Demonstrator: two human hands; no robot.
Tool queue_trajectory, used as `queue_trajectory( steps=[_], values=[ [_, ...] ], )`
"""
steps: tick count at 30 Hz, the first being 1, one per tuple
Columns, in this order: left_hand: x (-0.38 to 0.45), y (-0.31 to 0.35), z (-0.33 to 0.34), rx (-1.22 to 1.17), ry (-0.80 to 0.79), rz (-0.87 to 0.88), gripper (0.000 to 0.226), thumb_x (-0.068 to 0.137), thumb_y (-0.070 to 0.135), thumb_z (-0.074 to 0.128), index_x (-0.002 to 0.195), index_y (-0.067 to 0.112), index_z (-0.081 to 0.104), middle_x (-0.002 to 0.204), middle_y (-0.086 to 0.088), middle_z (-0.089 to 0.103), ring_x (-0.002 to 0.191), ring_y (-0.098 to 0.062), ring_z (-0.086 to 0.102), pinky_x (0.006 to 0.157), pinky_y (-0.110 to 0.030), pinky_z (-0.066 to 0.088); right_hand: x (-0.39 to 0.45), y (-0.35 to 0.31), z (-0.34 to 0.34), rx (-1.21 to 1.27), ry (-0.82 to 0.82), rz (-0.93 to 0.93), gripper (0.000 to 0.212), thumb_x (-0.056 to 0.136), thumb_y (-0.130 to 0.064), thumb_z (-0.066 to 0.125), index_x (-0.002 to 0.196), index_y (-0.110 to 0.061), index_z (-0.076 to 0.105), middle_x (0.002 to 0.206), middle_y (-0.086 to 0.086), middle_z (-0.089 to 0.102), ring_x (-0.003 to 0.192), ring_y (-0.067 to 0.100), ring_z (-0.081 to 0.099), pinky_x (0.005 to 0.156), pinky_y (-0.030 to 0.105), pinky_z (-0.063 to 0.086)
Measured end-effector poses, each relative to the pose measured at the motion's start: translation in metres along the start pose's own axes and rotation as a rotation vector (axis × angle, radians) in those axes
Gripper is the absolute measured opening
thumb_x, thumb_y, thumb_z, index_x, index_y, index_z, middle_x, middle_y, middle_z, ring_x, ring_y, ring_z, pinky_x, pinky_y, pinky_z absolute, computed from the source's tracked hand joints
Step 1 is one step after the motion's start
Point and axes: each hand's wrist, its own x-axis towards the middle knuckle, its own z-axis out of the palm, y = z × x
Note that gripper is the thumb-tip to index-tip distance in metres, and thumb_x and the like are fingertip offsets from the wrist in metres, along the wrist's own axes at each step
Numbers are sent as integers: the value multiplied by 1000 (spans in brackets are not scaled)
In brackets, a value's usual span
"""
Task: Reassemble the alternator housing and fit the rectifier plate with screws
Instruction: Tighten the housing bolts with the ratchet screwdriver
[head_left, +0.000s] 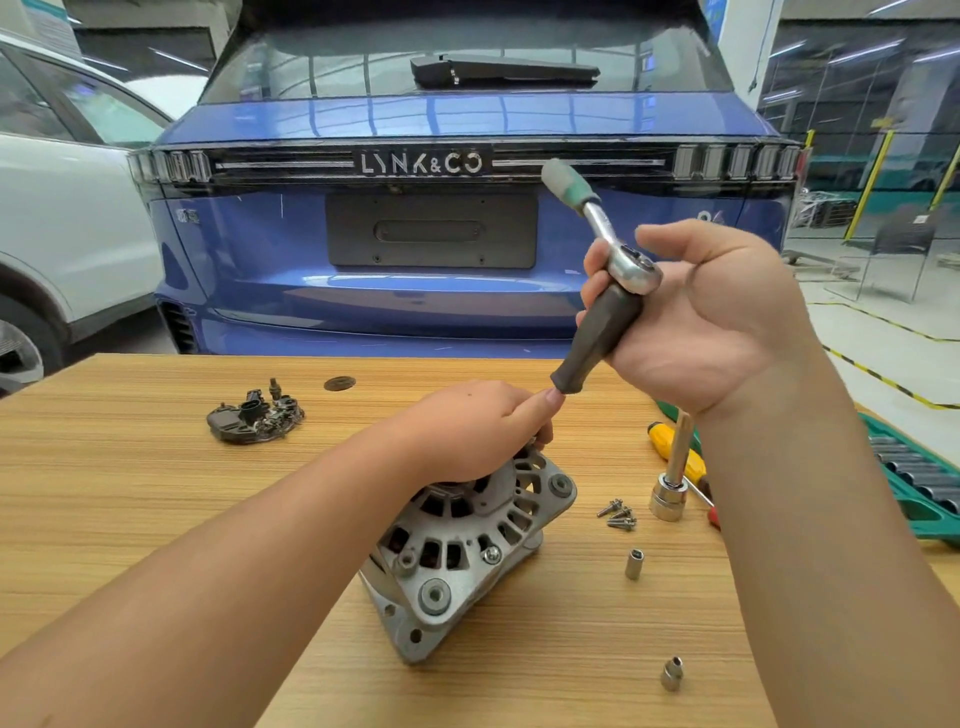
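Grey cast-aluminium alternator housing (462, 551) lies tilted on wooden desk (130, 493), left hand (467, 431) gripping its top. Right hand (696, 322) clenched round chrome ratchet with dark long socket (602, 332). Seat socket square on bolt before turning; loose silver screws (618, 514) wait nearby.

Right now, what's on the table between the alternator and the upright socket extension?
Head view: a small pile of loose screws lies between the alternator and the upright socket extension.

Tilted grey alternator housing (457, 561); black rectifier plate (254, 418) well apart, screws (618, 514) alongside.
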Motion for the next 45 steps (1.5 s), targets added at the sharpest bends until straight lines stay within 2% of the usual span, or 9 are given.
queue_trajectory(
  steps=[7,12,15,19,27,30,36,39,45],
  values=[
    [0,-1,1,3,4,11,57,106,58,16,98,33,67,93,16,65,88,1,57,72,-22,40,-5,-1,1,123,52,29,72,58,-1,43,130,1,49,89,8,56,70,13,46,84,19,40],
    [-1,0,0,-13,-3,13,55,107,57,16,94,34,65,93,15,64,88,-1,57,73,-25,42,0,3,4,343,115,-87,44,55,3,40,96,-11,46,79,3,44,55,13,35,81,21,33],
    [-2,-1,0,-22,-1,3,56,108,55,15,95,33,66,96,13,66,92,-6,59,84,-33,48,8,3,-6,251,-44,-48,38,46,8,55,70,-19,43,75,-6,38,62,13,35,90,22,27],
    [-3,0,-1,-6,0,10,55,108,54,16,97,32,66,96,12,66,92,-6,59,86,-35,48,25,20,-34,187,-457,-55,45,55,-1,92,83,-23,65,98,-4,59,87,17,53,92,40,40],
    [-2,-2,0,-5,10,19,55,108,55,15,95,34,65,95,14,65,91,-3,59,82,-32,47,35,34,-40,210,-571,-160,19,76,-4,84,77,-21,74,111,-4,68,104,21,63,88,40,52],
    [1,-1,1,-62,45,-6,59,108,55,14,90,33,66,92,13,67,87,-2,60,75,-28,44,35,35,-36,-40,-398,-441,31,82,4,72,67,-24,69,107,0,69,94,20,63,77,31,52],
    [-1,0,2,-35,37,20,52,109,52,19,85,34,61,90,15,65,89,-5,61,87,-31,50,32,50,-29,-1226,-9,-1521,21,77,22,64,80,2,71,99,18,69,91,40,64,80,43,52],
    [-1,0,2,-20,47,10,55,108,53,16,83,34,62,87,17,63,85,-1,58,77,-31,45,29,45,-24,-1398,-19,-1483,22,77,20,55,88,8,70,90,16,67,83,41,61,73,49,49],
    [-2,2,1,-32,61,-44,57,105,61,15,89,36,64,82,20,61,75,10,56,64,-20,36,17,18,-34,-1388,-298,-1057,49,86,-26,38,120,-6,67,113,-8,57,109,24,54,94,33,42]
  ],
)
